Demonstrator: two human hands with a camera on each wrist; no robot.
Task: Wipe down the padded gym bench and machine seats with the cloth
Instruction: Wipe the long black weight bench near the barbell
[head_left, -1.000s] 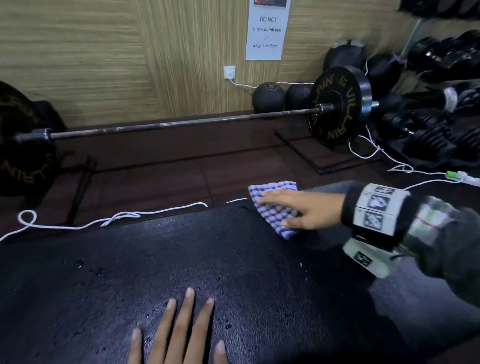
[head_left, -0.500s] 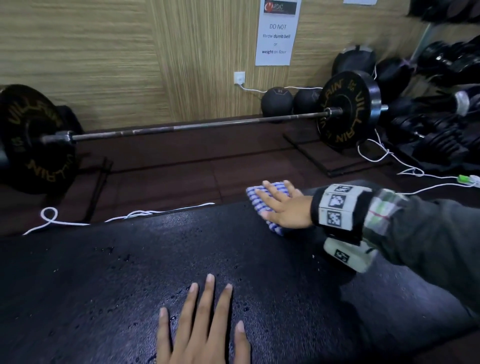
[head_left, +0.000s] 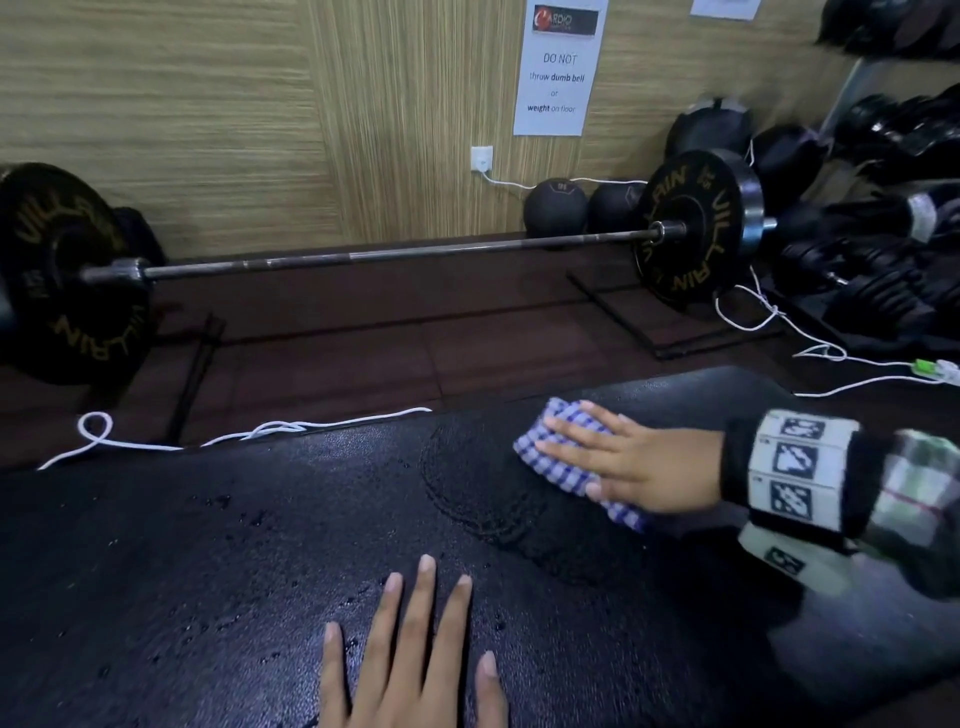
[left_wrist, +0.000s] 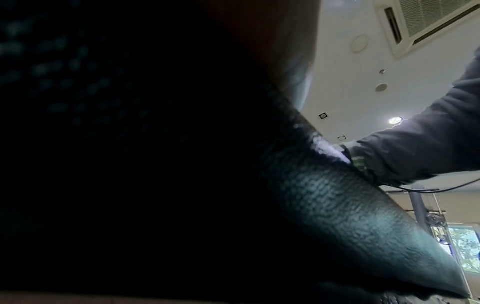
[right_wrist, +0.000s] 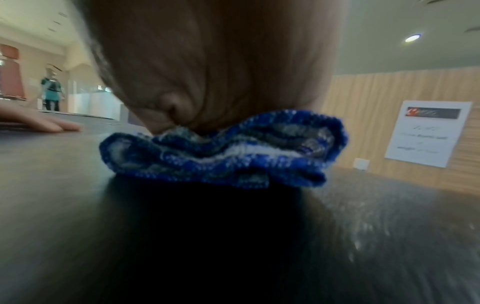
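Note:
The black padded bench (head_left: 260, 545) fills the lower half of the head view, its surface speckled with wet droplets. A folded blue-and-white checked cloth (head_left: 563, 460) lies on the bench near its far right edge. My right hand (head_left: 618, 457) lies flat on top of the cloth with straight fingers, pressing it onto the pad; the right wrist view shows the cloth (right_wrist: 228, 148) bunched under my palm. My left hand (head_left: 415, 654) rests flat on the bench at the near edge, fingers spread and straight. The left wrist view is mostly dark against the pad (left_wrist: 350, 216).
A loaded barbell (head_left: 389, 254) lies on the dark floor beyond the bench, along the wood-panelled wall. A white cable (head_left: 249, 431) runs by the bench's far edge. Medicine balls (head_left: 556, 208) and dumbbells (head_left: 883, 249) crowd the back right. A person (right_wrist: 52, 90) stands far off.
My right hand has slid the cloth back from the far edge toward the bench's middle, leaving a curved wipe mark. My left hand stays flat on the pad.

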